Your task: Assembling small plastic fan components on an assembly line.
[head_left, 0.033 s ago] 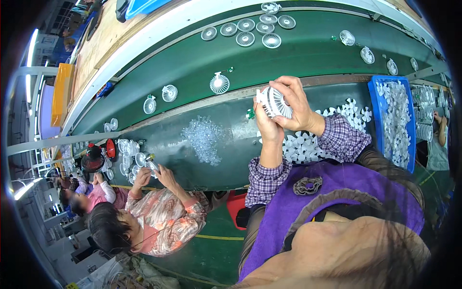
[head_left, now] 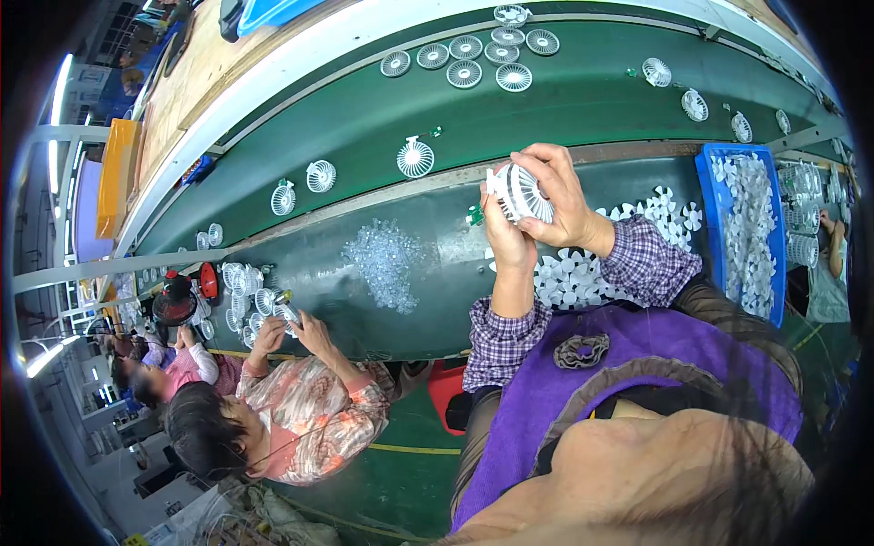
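Note:
Both my hands are closed around a white slatted fan housing (head_left: 521, 194), held above the dark work surface. My left hand (head_left: 508, 238) grips its left side and underside. From above and the right, my right hand (head_left: 563, 196) wraps its fingers over the housing. A small green circuit board (head_left: 474, 216) hangs by the housing's left side, next to my left fingers. Below and beside my wrists lies a spread of white fan blades (head_left: 569, 278), partly hidden by my forearms. Whether anything sits inside the housing cannot be made out.
A blue bin (head_left: 780, 273) of white blades stands at the right. Small clear plastic pieces (head_left: 387, 264) lie heaped left of my hands. Fan housings (head_left: 415, 158) dot the green conveyor belt (head_left: 364, 118) beyond. At the left, a co-worker (head_left: 309, 409) handles similar housings.

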A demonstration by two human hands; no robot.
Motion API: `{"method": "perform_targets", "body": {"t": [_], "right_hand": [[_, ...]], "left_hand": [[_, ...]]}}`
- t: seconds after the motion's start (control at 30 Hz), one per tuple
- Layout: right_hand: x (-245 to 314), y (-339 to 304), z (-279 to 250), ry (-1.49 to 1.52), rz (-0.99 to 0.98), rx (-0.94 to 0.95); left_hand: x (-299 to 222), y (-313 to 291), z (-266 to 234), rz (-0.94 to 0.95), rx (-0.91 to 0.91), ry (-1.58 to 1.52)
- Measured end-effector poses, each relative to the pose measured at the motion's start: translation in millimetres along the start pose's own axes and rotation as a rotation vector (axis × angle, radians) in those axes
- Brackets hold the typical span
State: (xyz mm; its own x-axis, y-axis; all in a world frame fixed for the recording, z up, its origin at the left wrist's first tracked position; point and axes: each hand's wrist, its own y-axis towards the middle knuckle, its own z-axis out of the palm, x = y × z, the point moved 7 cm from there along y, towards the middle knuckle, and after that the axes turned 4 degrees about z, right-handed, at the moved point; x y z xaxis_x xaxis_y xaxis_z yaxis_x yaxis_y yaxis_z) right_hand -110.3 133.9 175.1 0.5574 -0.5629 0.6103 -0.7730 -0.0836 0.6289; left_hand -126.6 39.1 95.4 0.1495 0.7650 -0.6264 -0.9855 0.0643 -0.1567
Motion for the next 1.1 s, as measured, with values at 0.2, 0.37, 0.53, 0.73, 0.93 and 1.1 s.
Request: {"method": "perform_targets", "body": {"t": [0.2,0.37,0.53,0.73,0.93,1.1], "right_hand": [[-5.3,-8.0,-4.0,0.011,0.043,-0.008],[-7.6,-11.7,-2.5,-0.012,0.037,0.005],[-12.8,-17.5,-1.5,-0.005,0.047,0.004],[-9.4,-14.7,-5.2,0.011,0.035,-0.053],[-4.0,-9.3,-5.2,-0.035,0.033,-0.035],[-1.0,-5.9,-4.2,-0.022,0.031,-0.026]], "left_hand": [[5.0,-5.4,5.5,0.008,0.065,0.127],[8.1,-5.9,2.2,0.031,0.061,0.122],[12.7,-3.0,-1.3,0.057,0.076,0.158],[12.0,-3.0,1.0,0.072,0.091,0.158],[17.3,-3.2,-0.7,-0.058,0.052,-0.031],[11.9,-4.5,-3.2,0.065,0.053,0.130]]}}
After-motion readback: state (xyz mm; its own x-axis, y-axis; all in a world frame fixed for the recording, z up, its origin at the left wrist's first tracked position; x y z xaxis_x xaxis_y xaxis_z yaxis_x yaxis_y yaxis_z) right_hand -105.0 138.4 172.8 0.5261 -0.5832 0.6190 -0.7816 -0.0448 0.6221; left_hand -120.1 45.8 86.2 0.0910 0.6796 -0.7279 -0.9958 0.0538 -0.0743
